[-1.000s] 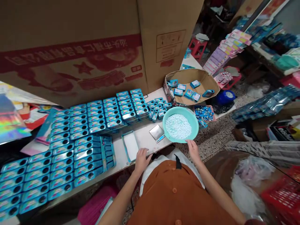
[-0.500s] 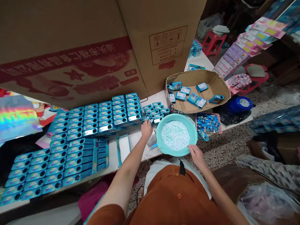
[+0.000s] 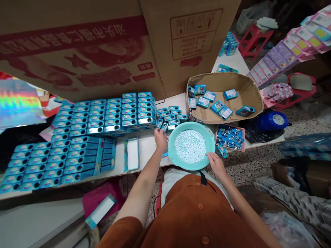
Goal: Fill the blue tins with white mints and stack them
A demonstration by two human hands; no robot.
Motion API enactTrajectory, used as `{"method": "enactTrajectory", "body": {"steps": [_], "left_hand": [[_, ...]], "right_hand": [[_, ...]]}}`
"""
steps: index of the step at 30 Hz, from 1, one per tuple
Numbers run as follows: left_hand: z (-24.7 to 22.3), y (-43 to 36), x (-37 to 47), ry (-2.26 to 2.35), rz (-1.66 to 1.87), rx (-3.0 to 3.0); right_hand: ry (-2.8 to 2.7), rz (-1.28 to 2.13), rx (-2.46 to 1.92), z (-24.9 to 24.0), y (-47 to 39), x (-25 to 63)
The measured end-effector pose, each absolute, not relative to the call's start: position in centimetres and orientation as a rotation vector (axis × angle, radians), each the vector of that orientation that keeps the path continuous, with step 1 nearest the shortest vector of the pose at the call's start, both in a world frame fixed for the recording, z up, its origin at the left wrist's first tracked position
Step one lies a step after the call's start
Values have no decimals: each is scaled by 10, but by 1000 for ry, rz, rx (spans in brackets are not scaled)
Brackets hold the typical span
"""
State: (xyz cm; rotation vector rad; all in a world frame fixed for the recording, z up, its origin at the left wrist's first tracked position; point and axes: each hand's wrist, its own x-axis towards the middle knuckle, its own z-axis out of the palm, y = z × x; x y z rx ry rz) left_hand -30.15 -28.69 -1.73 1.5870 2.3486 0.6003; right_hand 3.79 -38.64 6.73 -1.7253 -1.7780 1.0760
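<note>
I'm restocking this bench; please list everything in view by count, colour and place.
Table: one, white, before the person
Basin: one, turquoise, front edge of table
Pellets: many, white, in basin
Carton: one, brown, behind basin, rightward
Small boxes: many, blue, in rows at left, loose behind basin and in carton
Tray: one, pink, right of basin
Round pieces: many, blue and silver, in tray
Shallow boxes: at least two, blue-white, on and below table
Large cardboard: count unclear, brown, behind table
Roll: one, blue, beside carton
Stools: two, red, upper right
Packages: many, pink-purple, upper right
Clutter: uncountable, mixed, right and below
Left hand: one, at loose boxes
Right hand: one, on basin's rim
</note>
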Motion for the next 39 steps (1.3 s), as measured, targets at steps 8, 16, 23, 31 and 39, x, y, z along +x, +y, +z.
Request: {"method": "enactTrajectory", "body": {"steps": [8,16,23,31,39], "left_hand": [[-23,-310,-304,2288,817,1418],[7,-373,-325,2274,940,1541],[7,-392,-339,2361,931,1479],[25,-422,-337,2399,1035,1398],[24,-469,-313,2341,969,1303]], "right_hand": [[-1871,1119,-1694,64,-392,44],[-1851,1143,-1695,64,-395,44],[-1935,1178,-1651,62,-389,36],[-1993,1153,-1644,60,-391,33],[-2014,1150,-1660,65,-385,28]]}}
